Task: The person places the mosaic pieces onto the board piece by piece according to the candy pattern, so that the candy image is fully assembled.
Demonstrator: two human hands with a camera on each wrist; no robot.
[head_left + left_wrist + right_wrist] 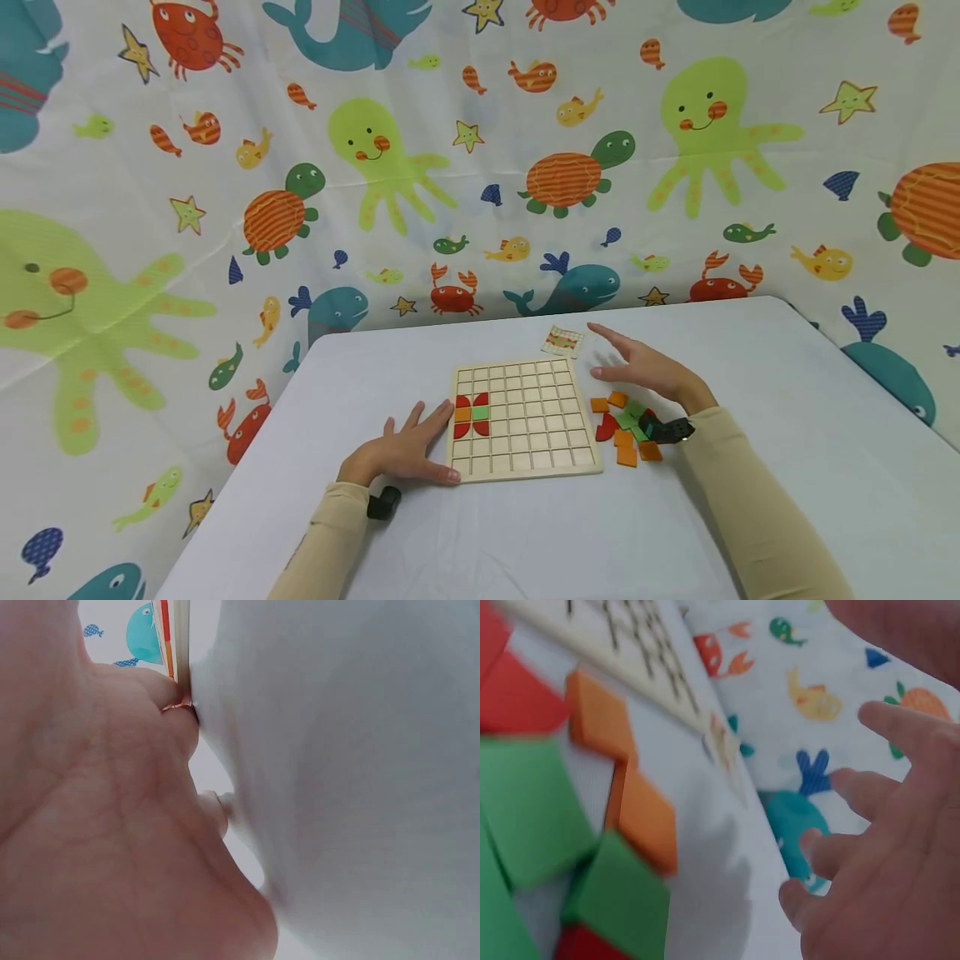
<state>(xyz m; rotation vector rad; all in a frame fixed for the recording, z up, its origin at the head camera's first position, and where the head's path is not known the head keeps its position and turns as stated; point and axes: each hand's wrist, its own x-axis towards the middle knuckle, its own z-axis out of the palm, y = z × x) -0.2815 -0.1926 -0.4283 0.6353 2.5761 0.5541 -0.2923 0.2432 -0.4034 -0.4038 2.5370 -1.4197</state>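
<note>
A wooden grid board (536, 425) lies on the table with a small cluster of tiles in its left cells: red rounded pieces, an orange square and a green square (481, 412). My left hand (397, 452) rests at the board's left edge, fingers spread and thumb near the front corner. In the left wrist view the palm (105, 802) faces the camera and the board's edge (182, 645) shows by the fingers. Beyond the board's right side, my right hand (652, 367) hovers over the table, fingers extended, holding nothing; its fingers (889, 795) also show in the right wrist view.
Loose orange tiles (626, 456), green tiles (626, 419) and red tiles (607, 428) lie right of the board, under the right wrist. A small pattern card (562, 341) lies behind the board. A sea-animal curtain (480, 192) hangs behind the white table (525, 533).
</note>
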